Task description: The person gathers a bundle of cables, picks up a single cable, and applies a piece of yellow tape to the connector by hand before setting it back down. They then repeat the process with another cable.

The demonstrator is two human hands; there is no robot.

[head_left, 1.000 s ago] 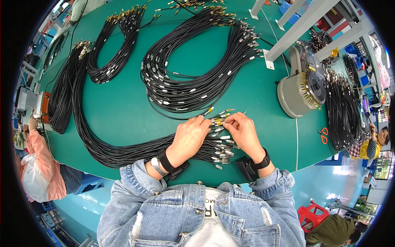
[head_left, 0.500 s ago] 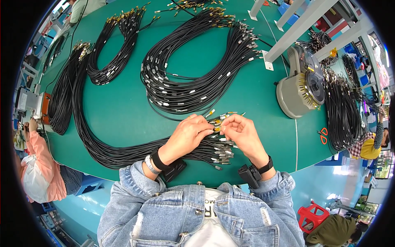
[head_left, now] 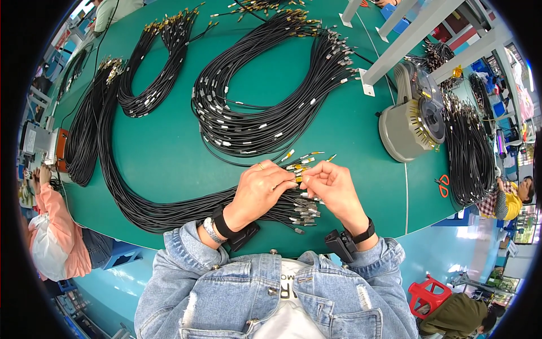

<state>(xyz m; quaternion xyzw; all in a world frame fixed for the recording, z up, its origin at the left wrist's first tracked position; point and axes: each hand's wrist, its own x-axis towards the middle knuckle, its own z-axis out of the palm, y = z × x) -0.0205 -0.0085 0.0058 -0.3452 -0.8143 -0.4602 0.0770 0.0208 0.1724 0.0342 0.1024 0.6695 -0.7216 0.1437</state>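
Observation:
My left hand (head_left: 261,189) is closed near a cable end, thumb and forefinger pinched together. Facing it, my right hand (head_left: 333,189) pinches the same small yellow-and-metal cable end (head_left: 299,179) between its fingertips. Beneath both hands fans out a bundle of black cables (head_left: 164,208), curving in from the left. Its silver, white-sleeved tips (head_left: 307,213) lie below and between my hands. A few yellow-sleeved ends (head_left: 307,161) stick out just beyond my fingers. Fine detail of the pinched end is covered by the fingers.
A large looped cable bundle (head_left: 243,124) lies beyond my hands, a smaller one (head_left: 149,96) at far left. To the right stand a grey round machine (head_left: 409,127), grey metal legs (head_left: 389,62) and orange-handled scissors (head_left: 444,186). A co-worker in pink (head_left: 56,237) sits at left.
Both hands have shifted very slightly, staying pinched around the same cable end. The yellow-sleeved ends beyond them have moved a little.

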